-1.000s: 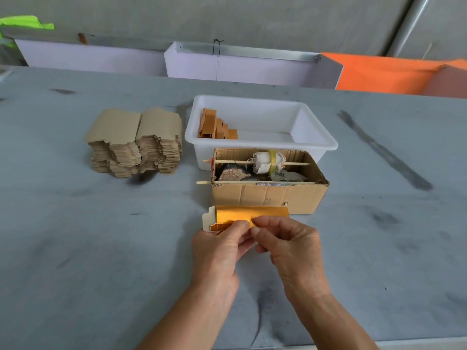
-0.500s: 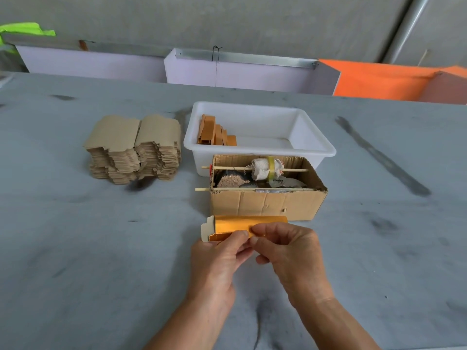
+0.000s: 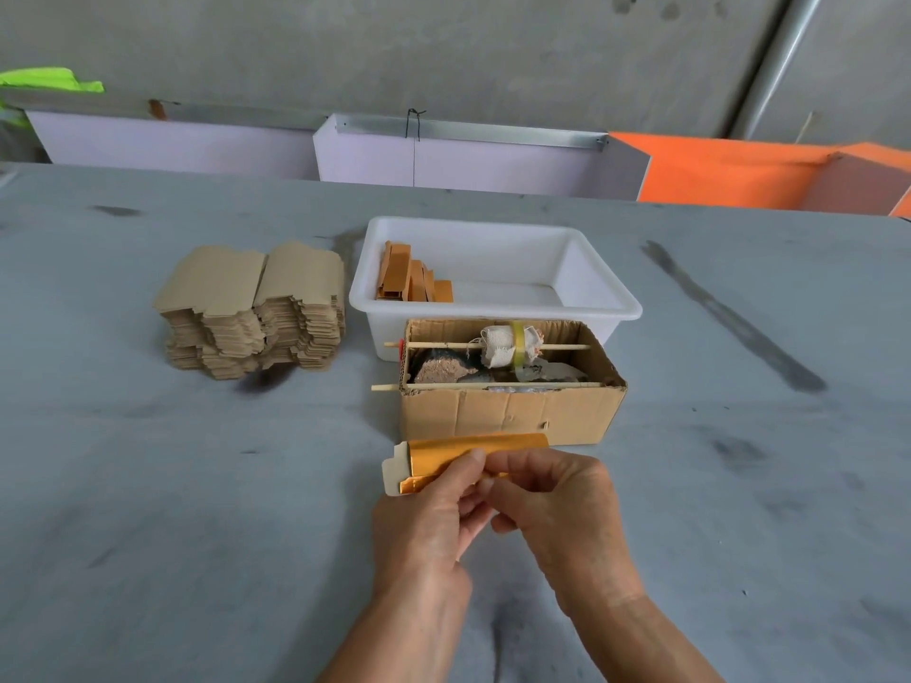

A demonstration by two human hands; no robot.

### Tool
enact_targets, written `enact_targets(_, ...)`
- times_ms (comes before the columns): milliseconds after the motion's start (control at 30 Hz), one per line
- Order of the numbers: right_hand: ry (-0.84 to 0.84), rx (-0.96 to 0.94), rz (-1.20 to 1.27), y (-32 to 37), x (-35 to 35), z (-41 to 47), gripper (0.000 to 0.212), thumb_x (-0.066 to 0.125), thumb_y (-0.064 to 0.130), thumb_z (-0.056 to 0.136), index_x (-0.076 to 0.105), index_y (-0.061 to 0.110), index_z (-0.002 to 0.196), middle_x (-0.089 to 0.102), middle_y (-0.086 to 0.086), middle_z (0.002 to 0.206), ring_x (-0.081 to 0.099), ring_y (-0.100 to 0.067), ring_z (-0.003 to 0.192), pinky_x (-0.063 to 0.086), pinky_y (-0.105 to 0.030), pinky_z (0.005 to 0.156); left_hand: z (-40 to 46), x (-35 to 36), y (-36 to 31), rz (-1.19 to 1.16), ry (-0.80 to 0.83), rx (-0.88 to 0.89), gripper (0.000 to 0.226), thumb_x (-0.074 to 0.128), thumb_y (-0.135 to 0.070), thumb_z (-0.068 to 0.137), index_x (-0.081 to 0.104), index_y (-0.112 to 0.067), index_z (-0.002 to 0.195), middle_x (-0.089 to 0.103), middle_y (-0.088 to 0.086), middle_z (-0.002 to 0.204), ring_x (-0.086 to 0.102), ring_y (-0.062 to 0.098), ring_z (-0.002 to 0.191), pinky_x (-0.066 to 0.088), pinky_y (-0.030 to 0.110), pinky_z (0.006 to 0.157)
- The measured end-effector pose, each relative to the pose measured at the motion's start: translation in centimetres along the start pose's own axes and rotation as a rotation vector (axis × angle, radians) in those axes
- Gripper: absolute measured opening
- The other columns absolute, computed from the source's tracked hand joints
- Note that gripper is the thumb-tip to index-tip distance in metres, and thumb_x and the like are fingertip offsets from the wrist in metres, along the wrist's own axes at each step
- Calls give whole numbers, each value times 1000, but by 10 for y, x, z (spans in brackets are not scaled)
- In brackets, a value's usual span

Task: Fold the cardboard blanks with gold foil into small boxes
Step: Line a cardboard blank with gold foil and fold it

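Crosswise, gold-foil blank (image 3: 446, 460) in both hands' grip, left (image 3: 428, 515), right (image 3: 557, 505), long axis left-right.

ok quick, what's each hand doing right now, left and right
Left hand: pinching the gold blank.
Right hand: also gripping the gold blank, fingers curled over its near edge.
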State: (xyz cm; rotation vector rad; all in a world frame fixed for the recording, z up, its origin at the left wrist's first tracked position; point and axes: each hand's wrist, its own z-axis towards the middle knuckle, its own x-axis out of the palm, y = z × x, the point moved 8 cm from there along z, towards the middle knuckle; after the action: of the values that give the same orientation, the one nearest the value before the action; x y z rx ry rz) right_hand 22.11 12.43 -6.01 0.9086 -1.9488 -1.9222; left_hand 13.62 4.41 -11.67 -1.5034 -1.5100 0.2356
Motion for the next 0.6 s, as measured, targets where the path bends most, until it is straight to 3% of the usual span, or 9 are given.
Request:
enact_targets(100, 6, -8, 0, 2, 1, -1, 20, 75, 4, 77, 74, 24, 72, 70, 2, 61, 62, -6, 49, 47, -14, 50, 2, -1, 0, 25, -20, -38, 5, 68, -4, 81, 63, -4, 82, 61, 12, 70, 60, 19, 62, 53, 21, 45)
enact_targets(267, -43, -30, 21, 4, -1, -2, 21, 77, 2, 74, 67, 21, 72, 67, -3, 57, 62, -8, 46, 46, -17, 49, -3, 1, -6, 23, -50, -23, 7, 68, -3, 78, 62, -7, 77, 62, 8, 62, 62, 11, 44, 52, 27, 53)
enact_targets(433, -90, -33, 99, 2, -1, -6, 27, 80, 4, 72, 57, 15, 81, 68, -2, 57, 63, -10, 46, 44, -14, 46, -6, 2, -8, -20, -68, -5, 9, 67, -3, 79, 60, -9, 79, 61, 7, 62, 60, 10, 41, 48, 27, 55)
enact_targets(600, -76, -88, 208, 7, 1, -12, 28, 78, 1, 73, 55, 12, 84, 70, -4, 60, 61, -9, 48, 45, -14, 49, -6, 2, -12, -17, -49, 0, 18, 69, -9, 79, 61, -7, 95, 67, 16, 84, 63, 15, 56, 46, 26, 57)
